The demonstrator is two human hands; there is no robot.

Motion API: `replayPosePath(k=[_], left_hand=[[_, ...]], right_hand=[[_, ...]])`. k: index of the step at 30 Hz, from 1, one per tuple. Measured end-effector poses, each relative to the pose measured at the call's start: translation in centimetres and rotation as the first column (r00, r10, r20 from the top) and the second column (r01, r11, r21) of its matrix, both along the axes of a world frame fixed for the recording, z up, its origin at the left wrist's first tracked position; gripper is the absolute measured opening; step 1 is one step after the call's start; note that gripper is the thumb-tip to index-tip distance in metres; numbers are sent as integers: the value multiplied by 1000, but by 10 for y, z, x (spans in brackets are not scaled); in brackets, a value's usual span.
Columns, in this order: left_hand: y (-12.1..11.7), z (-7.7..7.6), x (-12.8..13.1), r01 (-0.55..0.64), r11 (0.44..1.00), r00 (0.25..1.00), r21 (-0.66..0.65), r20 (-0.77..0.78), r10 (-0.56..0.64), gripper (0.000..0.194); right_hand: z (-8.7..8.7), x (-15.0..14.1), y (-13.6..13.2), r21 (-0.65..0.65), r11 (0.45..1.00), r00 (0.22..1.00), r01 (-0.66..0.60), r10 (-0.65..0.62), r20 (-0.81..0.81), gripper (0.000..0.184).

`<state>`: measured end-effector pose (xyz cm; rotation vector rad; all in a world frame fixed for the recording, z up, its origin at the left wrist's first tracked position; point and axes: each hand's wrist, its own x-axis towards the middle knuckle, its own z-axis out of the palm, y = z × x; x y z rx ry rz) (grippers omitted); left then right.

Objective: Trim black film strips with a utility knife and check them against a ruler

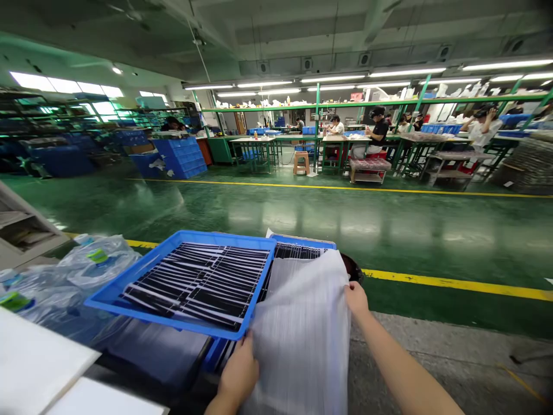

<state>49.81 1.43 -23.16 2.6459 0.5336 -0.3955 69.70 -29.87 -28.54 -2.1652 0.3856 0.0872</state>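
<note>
A pale, translucent sheet (pixel 302 328) lies just to the right of the blue tray (pixel 166 321), which serves as the landmark here. The sheet hangs between the two hands, its upper end raised and folded over, its lower part blurred and running down out of view. Black and white strips (pixel 201 282) lie in rows inside the blue tray.

The right hand (pixel 358 298) is well to the right of the blue tray, at the sheet's right edge. Its thumb and fingers are closed together on that edge, pinching it near the upper corner, so the sheet extends leftward from the fingertips.

The left hand (pixel 239 372) is just below the blue tray's near right corner. Its fingers are curled at the sheet's left edge, with the sheet directly to the right of the fingertips. They seem to grasp that edge, but blur hides the exact contact, and I cannot tell whether they also touch the tray's corner.

Beyond the sheet, to the right of the blue tray's far corner, a second blue tray (pixel 298 238) shows its far rim and more dark strips. Left of the blue tray are clear plastic bags (pixel 108 274) with green-labelled contents; nearer and lower left of it are white panels (pixel 38 363).
</note>
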Motion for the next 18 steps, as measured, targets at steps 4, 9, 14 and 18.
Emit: replayPosePath(k=[4, 9, 14, 18], left_hand=[[-4, 0, -6, -49, 996, 999, -73, -4, 49, 54], [-5, -1, -33, -211, 946, 978, -247, -52, 204, 73], [17, -10, -37, -410, 862, 905, -297, -17, 424, 52], [38, -22, -33, -510, 811, 842, -286, 26, 539, 36]], right_hand=[[3, 15, 5, -68, 998, 1000, 0, -1, -14, 28], [1, 20, 6, -130, 988, 994, -89, 79, -80, 27], [7, 28, 9, -186, 976, 992, -115, 104, -69, 27], [12, 29, 14, -231, 967, 994, -107, 103, -26, 27]])
